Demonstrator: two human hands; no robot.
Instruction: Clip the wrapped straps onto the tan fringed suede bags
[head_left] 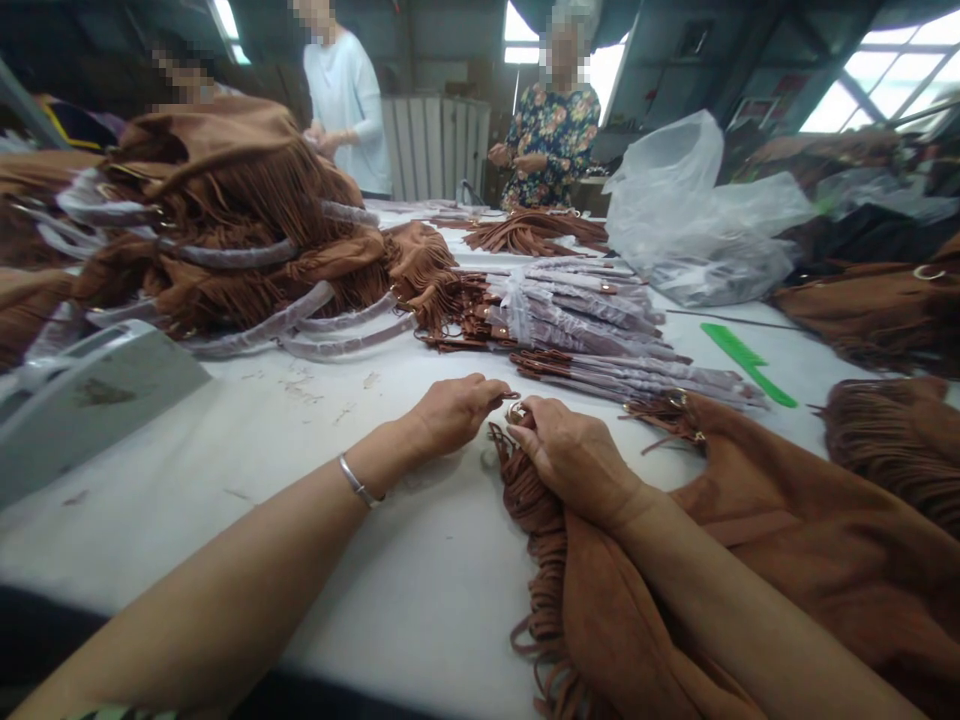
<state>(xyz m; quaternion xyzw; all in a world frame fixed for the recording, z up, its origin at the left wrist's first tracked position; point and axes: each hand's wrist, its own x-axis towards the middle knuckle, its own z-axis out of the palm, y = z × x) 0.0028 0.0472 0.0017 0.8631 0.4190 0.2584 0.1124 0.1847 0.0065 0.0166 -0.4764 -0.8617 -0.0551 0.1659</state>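
A brown suede bag (750,510) with a fringed edge lies at the right of the white table. My right hand (574,455) is closed on a metal ring (516,411) at the bag's near corner, above its bunched fringe (532,510). Close by on the left, my left hand (459,410) pinches the end of a thin brown strap (510,396) beside that ring. I cannot tell whether the strap passes through the ring. Another metal ring (678,398) shows on the bag's far corner.
Wrapped straps (585,310) lie in bundles beyond my hands. Fringed bags (247,190) are piled at left, behind a grey box-like object (97,400). A green comb (746,362) and plastic bags (697,220) are at right. Two people (345,110) stand across the table (360,600).
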